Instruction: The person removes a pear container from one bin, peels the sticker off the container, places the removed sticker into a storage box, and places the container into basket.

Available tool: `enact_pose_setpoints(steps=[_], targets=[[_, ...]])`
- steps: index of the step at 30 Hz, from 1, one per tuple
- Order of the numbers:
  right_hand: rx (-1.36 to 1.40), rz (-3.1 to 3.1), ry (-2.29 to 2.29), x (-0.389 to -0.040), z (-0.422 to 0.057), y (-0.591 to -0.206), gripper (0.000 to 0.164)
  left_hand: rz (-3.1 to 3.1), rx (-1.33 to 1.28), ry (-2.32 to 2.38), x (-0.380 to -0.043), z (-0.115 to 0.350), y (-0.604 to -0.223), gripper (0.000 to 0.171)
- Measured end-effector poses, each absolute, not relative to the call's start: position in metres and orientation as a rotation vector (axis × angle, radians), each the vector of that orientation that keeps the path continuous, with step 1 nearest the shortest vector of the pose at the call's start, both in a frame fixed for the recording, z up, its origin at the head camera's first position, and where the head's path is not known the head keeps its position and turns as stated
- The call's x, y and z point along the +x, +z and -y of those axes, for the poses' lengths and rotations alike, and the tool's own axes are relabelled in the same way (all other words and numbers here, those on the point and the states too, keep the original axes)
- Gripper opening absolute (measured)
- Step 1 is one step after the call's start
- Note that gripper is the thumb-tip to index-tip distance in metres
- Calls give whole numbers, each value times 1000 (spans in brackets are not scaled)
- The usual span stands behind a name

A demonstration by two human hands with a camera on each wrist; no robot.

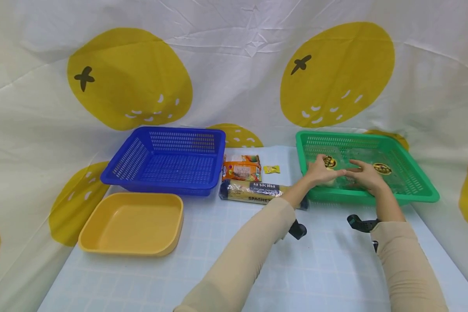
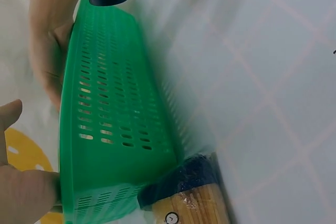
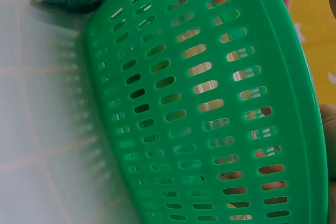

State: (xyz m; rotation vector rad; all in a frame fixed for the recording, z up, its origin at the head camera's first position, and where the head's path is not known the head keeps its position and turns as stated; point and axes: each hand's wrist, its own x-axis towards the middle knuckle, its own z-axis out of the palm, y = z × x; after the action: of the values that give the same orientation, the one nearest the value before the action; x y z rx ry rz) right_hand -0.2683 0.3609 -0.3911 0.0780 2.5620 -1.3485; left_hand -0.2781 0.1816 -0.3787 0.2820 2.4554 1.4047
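Both hands reach over the near rim of a green basket (image 1: 417, 184) at the right. Inside lie two clear plastic packages with round black-and-yellow labels, a left package (image 1: 337, 152) and a right package (image 1: 391, 158). My left hand (image 1: 320, 171) is bent over the left package, beside something pale low in the basket. Bent fingers of my right hand (image 1: 368, 177) are at the right package's near left side. The thumbs come close together between the packages. In both wrist views the basket wall hides most fingertips, so I cannot tell whether either hand grips a package.
A spaghetti pack (image 1: 253, 193) lies against the green basket's left side, partly behind the left forearm. Behind it are an orange food packet (image 1: 242, 168) and a small yellow sachet (image 1: 271, 169). At the left stand a blue basket (image 1: 214, 184) and a yellow tub (image 1: 140, 249).
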Motion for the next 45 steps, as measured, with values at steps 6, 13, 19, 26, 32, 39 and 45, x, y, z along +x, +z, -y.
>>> enact_pose_setpoints(steps=[6, 13, 19, 26, 32, 39, 45], targets=[[24, -2586, -1230, -269, -361, -392, 80, -2408, 199, 1365, -281, -183, -378, 76], [9, -2601, -1178, -273, -361, -393, 79, -2380, 168, 1404, -281, -183, -379, 71], [28, -2657, -1151, -273, -364, -393, 78, -2475, 237, 1431, -279, -182, -379, 64], [75, -2660, -1274, -272, -368, -397, 73, -2602, 338, 1480, -278, -182, -385, 61], [198, -2602, -1455, -270, -373, -399, 75, -2614, 352, 1651, -275, -185, -391, 49], [281, -2535, -1624, -269, -376, -398, 82, -2666, 315, 1783, -271, -186, -395, 41], [325, -2474, -1740, -267, -374, -393, 85, -2674, 193, 1794, -266, -188, -395, 42]])
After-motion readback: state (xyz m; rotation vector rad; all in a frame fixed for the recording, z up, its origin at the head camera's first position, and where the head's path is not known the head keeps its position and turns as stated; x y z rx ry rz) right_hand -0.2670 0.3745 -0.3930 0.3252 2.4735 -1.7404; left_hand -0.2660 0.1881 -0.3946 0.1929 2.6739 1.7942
